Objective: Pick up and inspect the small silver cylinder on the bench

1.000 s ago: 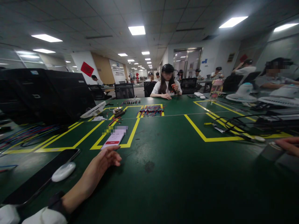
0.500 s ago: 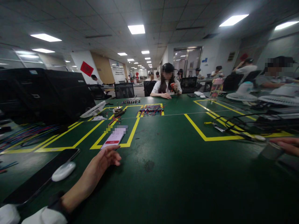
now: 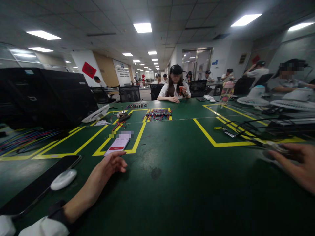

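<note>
My left hand [image 3: 110, 166] lies on the green table [image 3: 177, 190], fingers loose and apart, holding nothing. Its fingertips are just short of a phone with a lit screen [image 3: 117, 145] that lies on yellow tape. A white sleeve and dark wristband show at my left wrist. My right hand [image 3: 296, 164] comes in from the right edge with its fingers stretched out to the left. It hovers over a blurred pale item [image 3: 272, 153] by the black cables [image 3: 248, 129]. Whether it touches that item is unclear.
A dark flat device [image 3: 41, 185] and a white oval object [image 3: 63, 179] lie left of my forearm. Big black cases [image 3: 49, 98] stand at the left, with coloured wires [image 3: 24, 139] below them. A wire bundle [image 3: 158, 114] lies mid-table. A person [image 3: 175, 88] sits opposite; white fans [image 3: 256, 96] stand far right.
My right hand has moved in from the right edge toward the left and lower, now showing spread fingers. My left hand has stayed put. The view shifted slightly.
</note>
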Tool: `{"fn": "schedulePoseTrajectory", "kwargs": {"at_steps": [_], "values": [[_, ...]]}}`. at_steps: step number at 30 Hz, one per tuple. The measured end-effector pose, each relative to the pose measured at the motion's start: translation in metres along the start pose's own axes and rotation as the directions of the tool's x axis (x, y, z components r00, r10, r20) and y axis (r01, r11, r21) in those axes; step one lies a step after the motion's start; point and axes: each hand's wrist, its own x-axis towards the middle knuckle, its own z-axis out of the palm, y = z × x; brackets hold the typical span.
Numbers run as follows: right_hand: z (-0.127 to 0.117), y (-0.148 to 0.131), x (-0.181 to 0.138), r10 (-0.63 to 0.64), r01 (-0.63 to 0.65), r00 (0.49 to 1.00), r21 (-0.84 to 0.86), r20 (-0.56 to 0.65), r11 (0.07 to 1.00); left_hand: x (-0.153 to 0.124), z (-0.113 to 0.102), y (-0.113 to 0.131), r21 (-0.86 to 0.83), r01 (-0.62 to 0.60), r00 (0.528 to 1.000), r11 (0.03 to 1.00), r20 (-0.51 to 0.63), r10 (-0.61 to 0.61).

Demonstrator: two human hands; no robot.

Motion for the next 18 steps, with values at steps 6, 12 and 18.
{"fn": "schedulePoseTrajectory", "kwargs": {"at_steps": [6,12,18], "values": [[0.025,-0.161,-0.029,-0.394,0.303,0.914,0.491,0.092,0.817,-0.001,0.004,0.004,0.035,0.01,1.0,0.999,-0.03,-0.008],[0.047,-0.253,-0.046,-0.605,0.293,0.779,0.757,0.165,0.584,-0.005,0.001,0.005,0.063,0.02,0.999,0.998,-0.037,-0.017],[0.051,-0.259,-0.046,-0.568,0.11,0.752,0.785,0.335,0.61,-0.003,0.01,0.003,0.188,-0.004,1.0,0.982,-0.015,0.007]]}}
